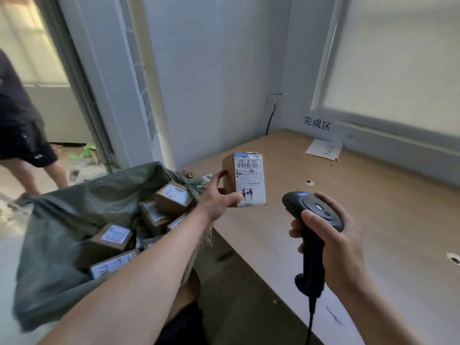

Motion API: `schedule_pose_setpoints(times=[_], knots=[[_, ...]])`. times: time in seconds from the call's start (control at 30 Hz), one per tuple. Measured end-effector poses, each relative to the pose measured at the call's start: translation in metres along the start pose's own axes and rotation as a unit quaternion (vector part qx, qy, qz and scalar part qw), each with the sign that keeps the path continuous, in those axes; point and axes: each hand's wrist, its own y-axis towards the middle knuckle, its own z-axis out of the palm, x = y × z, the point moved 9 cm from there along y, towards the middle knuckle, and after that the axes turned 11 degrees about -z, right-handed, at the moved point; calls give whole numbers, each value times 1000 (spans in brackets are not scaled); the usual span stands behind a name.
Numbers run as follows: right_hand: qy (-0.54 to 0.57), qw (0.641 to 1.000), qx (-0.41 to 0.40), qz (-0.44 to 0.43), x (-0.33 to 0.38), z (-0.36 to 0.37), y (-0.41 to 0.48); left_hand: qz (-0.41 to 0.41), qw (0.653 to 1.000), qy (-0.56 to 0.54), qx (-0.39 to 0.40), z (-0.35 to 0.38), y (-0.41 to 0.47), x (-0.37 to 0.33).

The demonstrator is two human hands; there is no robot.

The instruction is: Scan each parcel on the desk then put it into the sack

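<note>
— Holding the parcel (245, 179) how, exactly?
— Upright, long axis vertical, in the air over the left edge of the worktop (373, 207), just beside the mouth of the sack (62, 220). Its white labelled face is turned to the camera, barcode near the top, black handwriting near the bottom.
— And the left hand (219, 197)?
— It grips the parcel low down from the left: the thumb lies across the bottom of the label, and the fingers curl round the brown side, one fingertip showing higher up that edge.
— The right hand (341, 242)?
— Wrapped round the handle of a black scanner (313, 220), with the thumb lying up against its head. The head aims forward and left, towards the parcel, and the two are apart. A cable hangs from the handle's base.
— What lies in the sack?
— Several brown boxes (112, 239) with white labels, tilted every way. The green sack sags open left of the worktop, under the left forearm.
</note>
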Motion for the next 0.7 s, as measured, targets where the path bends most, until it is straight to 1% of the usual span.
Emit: schedule_pose_setpoints(times=[0.1,0.23,0.33,0.43,0.5,0.57,0.7], knots=[[4,1000,30,4,-21,60,11,-12,998,-11,-60,-78,6,19],[11,997,76,23,-58,150,26,-41,987,20,-155,-192,18,55],[29,996,80,38,-82,206,37,-81,971,71,-213,-263,33,85],[23,995,84,49,-106,246,47,-117,942,153,-275,-323,53,112],[17,994,82,65,-124,264,53,-147,920,208,-298,-351,68,128],[17,994,73,80,-138,276,59,-178,900,257,-304,-371,85,139],[-2,993,61,96,-159,292,73,-185,874,340,-296,-392,124,144]])
